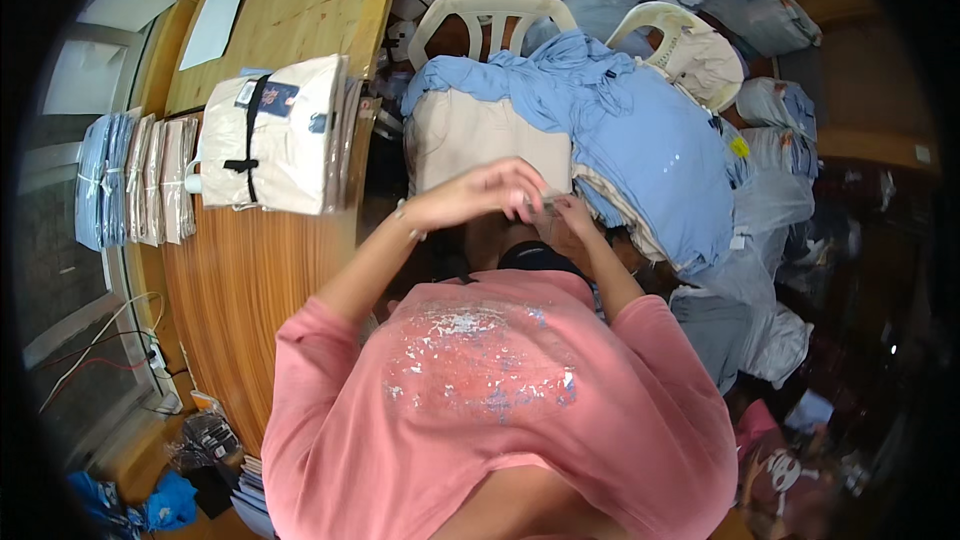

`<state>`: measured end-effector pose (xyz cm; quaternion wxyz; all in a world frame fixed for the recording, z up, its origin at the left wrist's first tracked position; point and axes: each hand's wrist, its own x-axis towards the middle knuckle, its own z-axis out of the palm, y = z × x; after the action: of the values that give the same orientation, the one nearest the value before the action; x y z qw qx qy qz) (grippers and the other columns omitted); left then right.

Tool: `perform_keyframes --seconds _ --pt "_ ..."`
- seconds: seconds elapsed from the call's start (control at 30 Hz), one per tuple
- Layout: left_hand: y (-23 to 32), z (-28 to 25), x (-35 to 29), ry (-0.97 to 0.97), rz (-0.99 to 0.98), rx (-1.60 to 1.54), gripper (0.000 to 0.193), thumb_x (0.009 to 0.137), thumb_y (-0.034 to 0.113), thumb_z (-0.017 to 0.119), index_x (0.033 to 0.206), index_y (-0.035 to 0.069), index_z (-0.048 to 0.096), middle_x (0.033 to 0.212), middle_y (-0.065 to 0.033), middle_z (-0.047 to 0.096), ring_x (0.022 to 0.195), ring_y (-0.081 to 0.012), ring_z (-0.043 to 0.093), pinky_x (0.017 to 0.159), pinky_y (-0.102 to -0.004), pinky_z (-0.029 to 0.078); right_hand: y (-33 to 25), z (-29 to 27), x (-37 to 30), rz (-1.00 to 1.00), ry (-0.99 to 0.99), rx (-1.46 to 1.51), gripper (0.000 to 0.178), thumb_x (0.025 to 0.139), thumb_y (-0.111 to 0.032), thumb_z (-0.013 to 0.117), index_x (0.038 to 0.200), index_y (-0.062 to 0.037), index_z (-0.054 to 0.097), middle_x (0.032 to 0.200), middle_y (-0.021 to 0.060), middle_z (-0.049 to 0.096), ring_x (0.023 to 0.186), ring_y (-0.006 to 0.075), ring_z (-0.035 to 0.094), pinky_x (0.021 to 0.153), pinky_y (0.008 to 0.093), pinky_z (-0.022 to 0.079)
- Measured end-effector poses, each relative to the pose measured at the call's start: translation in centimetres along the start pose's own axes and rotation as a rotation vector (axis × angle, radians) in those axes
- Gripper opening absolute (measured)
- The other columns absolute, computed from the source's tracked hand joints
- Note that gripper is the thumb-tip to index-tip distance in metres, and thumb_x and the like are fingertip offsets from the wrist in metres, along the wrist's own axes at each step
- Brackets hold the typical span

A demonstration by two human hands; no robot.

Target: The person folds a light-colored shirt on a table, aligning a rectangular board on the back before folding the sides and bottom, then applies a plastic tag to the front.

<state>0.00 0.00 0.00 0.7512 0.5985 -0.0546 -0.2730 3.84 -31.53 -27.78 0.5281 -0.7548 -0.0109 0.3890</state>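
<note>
Pink shirt [500, 340] foremost; left hand [502, 190] and right hand [575, 214], fingers curled, near beige cloth [485, 135]; grip I cannot determine.

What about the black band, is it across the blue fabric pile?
No, the black band lies across the cream garment stack on the wooden table, apart from the blue fabric pile.
</note>
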Motion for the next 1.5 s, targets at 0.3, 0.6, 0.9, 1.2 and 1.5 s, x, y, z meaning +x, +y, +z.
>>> perform_keyframes --seconds 0.3,0.6,0.9,1.2,1.5 --pt "-16.0 -12.7 16.6 0.646 -0.03 1.012 0.021 0.079 0.007 0.057 0.099 0.003 0.058 0.098 -0.0128 0.061 0.084 -0.0306 0.058 0.074 -0.035 0.047 -16.0 3.9 16.6 -0.384 0.114 -0.627 0.027 0.078 -0.016 0.061 0.096 0.0047 0.057 0.087 0.0212 0.059 0.084 0.0341 0.058 0.077 0.036 0.047" --pt "-15.3 -13.6 19.9 0.632 -0.164 1.036 0.012 0.076 0.009 0.059 0.087 0.005 0.055 0.089 -0.0112 0.061 0.081 -0.0321 0.058 0.068 -0.0397 0.046 -17.8 3.1 19.3 -0.235 0.297 -0.808 0.023 0.074 -0.017 0.064 0.088 -0.001 0.054 0.084 0.0198 0.059 0.082 0.0347 0.06 0.074 0.0432 0.049" --pt "-7.7 -11.3 18.1 0.582 0.149 0.647 0.012 0.078 0.005 0.064 0.089 0.001 0.064 0.079 -0.0094 0.066 0.071 -0.0139 0.062 0.066 -0.0274 0.049 -21.5 -0.6 15.6 -0.337 0.268 0.09 0.003 0.075 -0.004 0.064 0.077 -0.0019 0.067 0.065 0.0032 0.064 0.06 0.0093 0.057 0.056 0.0238 0.044" --pt "4.0 -6.1 12.4 0.516 0.632 0.869 0.01 0.078 0.011 0.065 0.085 0.004 0.064 0.096 -0.009 0.065 0.083 -0.0227 0.062 0.07 -0.0324 0.048 -33.4 -0.1 1.1 -0.656 0.34 0.169 0.01 0.079 -0.008 0.066 0.08 0.0021 0.066 0.07 0.0015 0.065 0.065 0.0054 0.054 0.061 0.0217 0.045" --pt "19.8 1.2 3.2 0.296 0.798 0.509 0.004 0.084 0.004 0.056 0.081 0.002 0.055 0.076 0.0022 0.053 0.072 -0.0043 0.048 0.067 -0.0196 0.041 -47.0 1.5 -14.4 -0.983 0.442 -0.018 0.005 0.08 -0.009 0.064 0.081 -0.0039 0.064 0.068 -0.0038 0.057 0.055 0.0019 0.043 0.048 0.0174 0.033"
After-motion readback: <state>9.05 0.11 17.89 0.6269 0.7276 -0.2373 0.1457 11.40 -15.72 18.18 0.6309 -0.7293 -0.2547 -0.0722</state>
